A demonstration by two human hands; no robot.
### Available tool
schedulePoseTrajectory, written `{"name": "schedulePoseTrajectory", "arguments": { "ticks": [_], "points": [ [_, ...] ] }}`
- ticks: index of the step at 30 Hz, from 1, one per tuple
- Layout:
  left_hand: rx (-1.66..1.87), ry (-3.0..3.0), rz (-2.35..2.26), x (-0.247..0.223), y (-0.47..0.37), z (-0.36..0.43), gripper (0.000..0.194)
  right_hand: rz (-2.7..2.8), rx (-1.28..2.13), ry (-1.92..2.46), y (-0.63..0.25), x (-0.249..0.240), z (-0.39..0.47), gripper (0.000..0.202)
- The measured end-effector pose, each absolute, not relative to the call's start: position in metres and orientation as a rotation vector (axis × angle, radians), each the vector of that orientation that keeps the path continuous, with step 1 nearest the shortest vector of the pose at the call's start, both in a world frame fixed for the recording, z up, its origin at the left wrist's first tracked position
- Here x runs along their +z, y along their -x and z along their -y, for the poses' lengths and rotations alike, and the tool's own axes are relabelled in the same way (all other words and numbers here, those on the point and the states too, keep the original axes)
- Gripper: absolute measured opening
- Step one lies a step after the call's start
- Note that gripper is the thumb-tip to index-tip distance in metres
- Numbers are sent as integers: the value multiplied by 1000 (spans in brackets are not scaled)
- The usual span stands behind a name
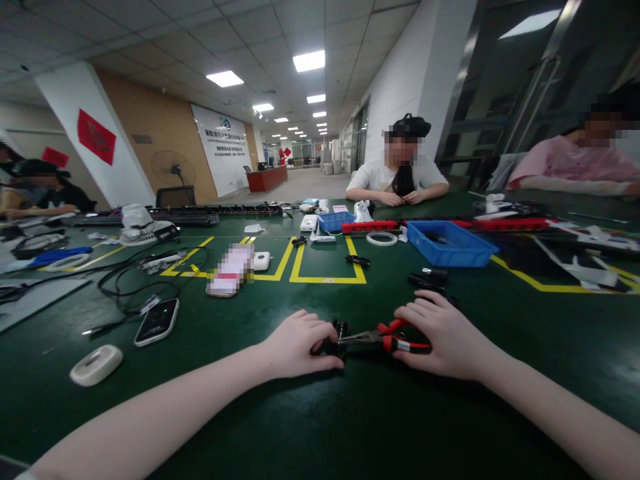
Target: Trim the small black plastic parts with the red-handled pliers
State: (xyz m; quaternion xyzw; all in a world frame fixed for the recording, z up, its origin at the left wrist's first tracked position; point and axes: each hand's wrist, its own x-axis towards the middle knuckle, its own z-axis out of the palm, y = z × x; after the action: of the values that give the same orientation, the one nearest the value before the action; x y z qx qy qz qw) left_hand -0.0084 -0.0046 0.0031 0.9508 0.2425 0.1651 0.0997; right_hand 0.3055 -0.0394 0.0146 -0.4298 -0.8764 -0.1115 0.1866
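Observation:
My left hand [305,343] is closed around a small black part [342,330] just above the green table, its thumb and fingers hiding much of it. I cannot make out what kind of part it is. My right hand [440,337] grips needle-nose pliers [395,337] by their red and black handles. The pliers' metal jaws point left and meet the black part; whether they pinch it does not show. Beyond my right hand lie several dark pieces [429,279] on the table.
A blue bin [450,244] stands at the back right. Yellow tape [327,281] marks the green table [320,427]. To the left are a phone [230,270], a black-faced device [157,322], a white rounded object [96,365] and cables [117,283]. A person [400,163] sits opposite.

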Motion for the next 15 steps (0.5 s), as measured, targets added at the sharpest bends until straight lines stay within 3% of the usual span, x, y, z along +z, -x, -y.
{"name": "schedulePoseTrajectory", "arguments": {
  "ticks": [9, 15],
  "points": [
    [686, -2861, -600, 1, 12, 7, 29, 2492, -301, 1166, -307, 12, 40, 45],
    [564, -2781, -473, 9, 10, 6, 64, 2509, -313, 1147, -303, 16, 41, 45]
  ]
}}
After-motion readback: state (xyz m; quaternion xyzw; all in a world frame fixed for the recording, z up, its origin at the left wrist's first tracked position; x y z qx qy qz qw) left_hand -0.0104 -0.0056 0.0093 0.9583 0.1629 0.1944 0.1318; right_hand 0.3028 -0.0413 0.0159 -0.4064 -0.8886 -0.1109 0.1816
